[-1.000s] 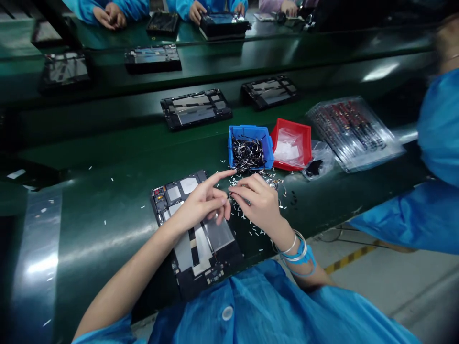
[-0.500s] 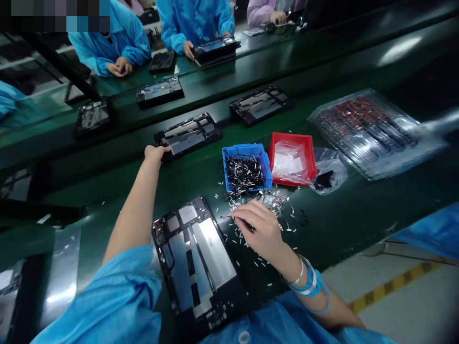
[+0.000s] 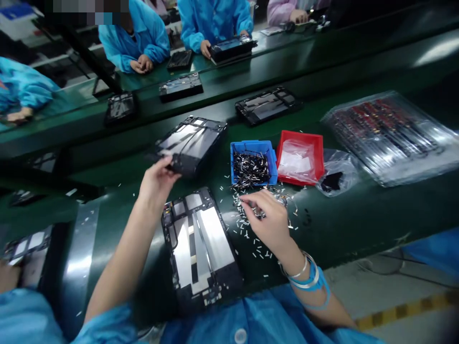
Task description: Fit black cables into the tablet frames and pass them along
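My left hand (image 3: 158, 184) is closed on the near corner of an opened tablet housing (image 3: 201, 138), which is turned at an angle and looks tilted up from the bench. Below it a second opened tablet (image 3: 218, 239) lies flat in front of me, its silvery battery panels and black strips exposed. To the right of that tablet, my right hand (image 3: 267, 215) is pinched over scattered white slips (image 3: 256, 246). A short black cable appears to be between its fingertips, though it is hard to make out here. Just beyond stands a blue bin (image 3: 274, 165) full of small black cables.
A red bin (image 3: 321, 162) with plastic bags adjoins the blue one. Clear trays (image 3: 390, 138) of parts are stacked at the right. More tablets (image 3: 267, 105) lie along the line. Co-workers in blue sit opposite, and a person's hand (image 3: 9, 277) is at the left edge.
The tablet at my left hand has turned and come nearer, with its near end raised. My right hand has moved slightly up over the slips. The view has shifted left.
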`<state>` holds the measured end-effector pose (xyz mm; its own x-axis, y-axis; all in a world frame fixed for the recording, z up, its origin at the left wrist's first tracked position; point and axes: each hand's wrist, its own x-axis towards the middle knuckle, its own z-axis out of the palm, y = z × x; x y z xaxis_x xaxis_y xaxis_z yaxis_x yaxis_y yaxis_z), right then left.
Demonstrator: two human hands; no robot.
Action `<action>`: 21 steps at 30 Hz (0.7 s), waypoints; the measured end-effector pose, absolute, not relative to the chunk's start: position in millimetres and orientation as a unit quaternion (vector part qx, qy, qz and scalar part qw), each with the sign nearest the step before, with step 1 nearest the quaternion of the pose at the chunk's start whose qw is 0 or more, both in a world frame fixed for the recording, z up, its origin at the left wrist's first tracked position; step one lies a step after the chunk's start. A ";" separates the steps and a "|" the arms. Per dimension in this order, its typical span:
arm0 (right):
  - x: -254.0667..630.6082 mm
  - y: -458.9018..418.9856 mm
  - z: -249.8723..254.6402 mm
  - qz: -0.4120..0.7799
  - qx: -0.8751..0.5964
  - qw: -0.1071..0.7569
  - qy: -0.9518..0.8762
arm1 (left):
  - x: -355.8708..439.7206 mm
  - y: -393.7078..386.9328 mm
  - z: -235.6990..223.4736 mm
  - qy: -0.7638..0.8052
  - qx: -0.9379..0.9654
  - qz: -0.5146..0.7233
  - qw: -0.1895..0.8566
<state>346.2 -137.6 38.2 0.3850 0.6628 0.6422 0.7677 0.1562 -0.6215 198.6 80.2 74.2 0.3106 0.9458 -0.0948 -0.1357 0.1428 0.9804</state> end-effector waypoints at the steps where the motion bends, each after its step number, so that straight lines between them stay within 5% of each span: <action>1: 347.1 -139.1 40.0 -0.040 -0.652 0.530 -0.541 | 178.3 52.6 76.6 0.416 0.480 0.436 0.637; 7: 352.6 -142.1 41.1 0.071 -0.675 0.597 -0.428 | 84.8 -114.9 62.4 0.558 0.230 0.514 0.609; 11: 348.3 -139.4 40.1 0.151 -0.650 0.647 -0.370 | 70.6 -179.1 29.8 0.560 0.222 0.483 0.635; 17: 311.9 -133.8 57.1 0.312 -0.603 0.602 -0.420 | 63.3 -191.7 10.6 0.357 0.334 0.138 0.861; 21: 276.8 -120.0 65.8 0.419 -0.590 0.516 -0.458 | 53.4 -178.3 6.5 0.206 0.378 -0.003 0.903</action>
